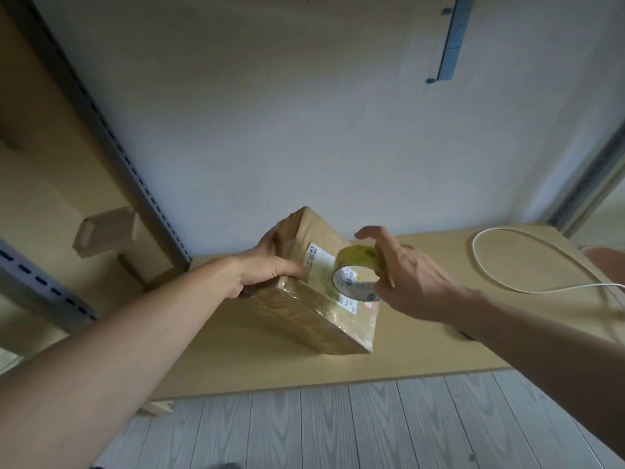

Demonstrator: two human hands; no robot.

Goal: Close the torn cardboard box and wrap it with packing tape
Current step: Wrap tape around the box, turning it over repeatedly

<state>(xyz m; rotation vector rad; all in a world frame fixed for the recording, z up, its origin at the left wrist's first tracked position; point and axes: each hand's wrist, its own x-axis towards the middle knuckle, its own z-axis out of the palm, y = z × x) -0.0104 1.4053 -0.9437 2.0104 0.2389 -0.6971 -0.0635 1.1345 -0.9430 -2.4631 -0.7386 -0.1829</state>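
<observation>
Your left hand (267, 269) grips the cardboard box (304, 309) on the bench (236, 357) to steady it, while your right hand (406, 282) pinches the tape roll (360, 256) against its top, apparently to lay tape.

One view only — a wide-angle cam on the person's head, aimed forward and down. It's close: left hand (267, 269) gripping the brown taped cardboard box (314, 319) and right hand (409, 286) holding the yellowish clear tape roll (358, 257) sit mid-frame, pale wooden tabletop (236, 350) under them, white wall (270, 130) behind, grey plank floor (338, 428) nearest.
</observation>
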